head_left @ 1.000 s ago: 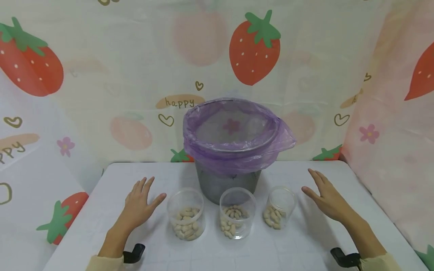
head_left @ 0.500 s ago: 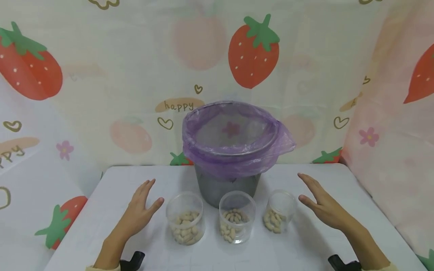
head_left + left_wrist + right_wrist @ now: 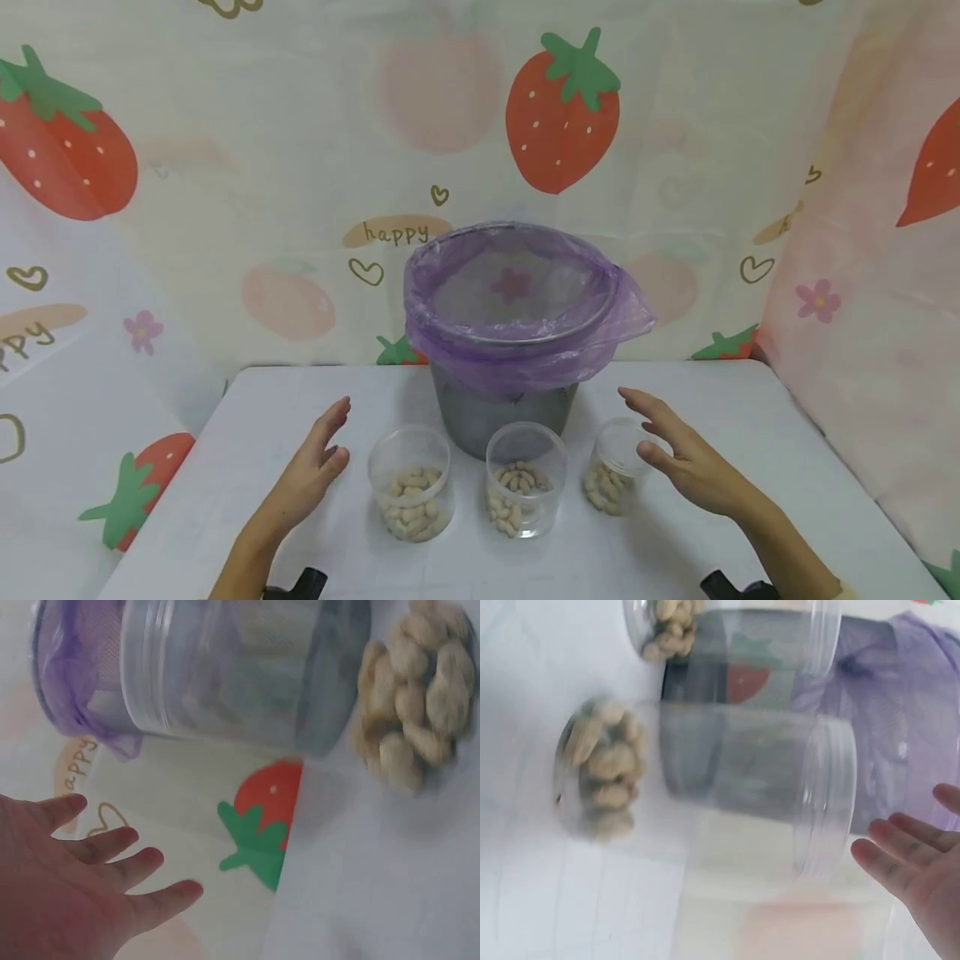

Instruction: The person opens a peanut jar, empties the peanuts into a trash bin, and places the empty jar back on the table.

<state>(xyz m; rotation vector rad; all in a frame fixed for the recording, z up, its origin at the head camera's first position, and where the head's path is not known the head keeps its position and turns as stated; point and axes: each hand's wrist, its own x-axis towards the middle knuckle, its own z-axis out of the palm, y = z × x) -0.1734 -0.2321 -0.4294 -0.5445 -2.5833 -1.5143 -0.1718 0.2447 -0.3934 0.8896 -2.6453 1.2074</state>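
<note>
While the right hand [image 3: 693, 468], straight-fingered and empty, hovers near the rightmost jar [image 3: 617, 454] (peanuts [image 3: 604, 490] inside), the left hand [image 3: 309, 473], extended and empty, hangs beside the leftmost jar [image 3: 408, 500]; both jars stand before the bin [image 3: 483, 417].

head: dim, soft shadows on table [image 3: 525, 567] | sheen on purple liner [image 3: 517, 362] | right wrist: jar [image 3: 727, 780] blurred | left wrist: peanuts [image 3: 409, 664] soft

Head view: above and in front of the bucket [image 3: 476, 414], facing forward-down; left and right wrist views: nearer, rolled sideways, facing it from front-left and front-right; all share it.
</note>
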